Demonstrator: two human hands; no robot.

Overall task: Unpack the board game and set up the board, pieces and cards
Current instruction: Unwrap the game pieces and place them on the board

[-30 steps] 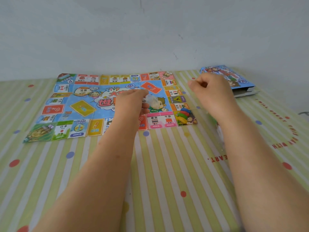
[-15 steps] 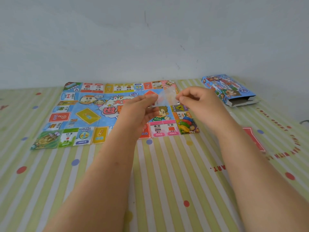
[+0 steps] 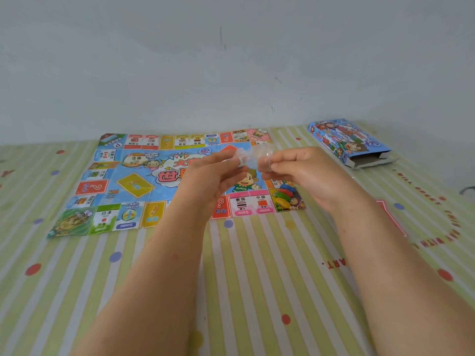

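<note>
Left hand (image 3: 210, 177) and right hand (image 3: 307, 173) pinch a clear bag (image 3: 255, 155) over the board (image 3: 133, 186), contents indistinct. The box (image 3: 344, 140) lies open-ended, interior unseen.

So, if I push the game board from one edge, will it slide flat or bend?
Probably it buckles: the game board looks like thin paper with fold creases. Likely very light, as its edges lie slightly wavy on the tablecloth.

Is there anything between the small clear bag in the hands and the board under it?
Nothing visible does. The left hand and right hand pinch the clear bag above the right half of the board. The coloured pieces lie on its near right corner, off to the side.
</note>
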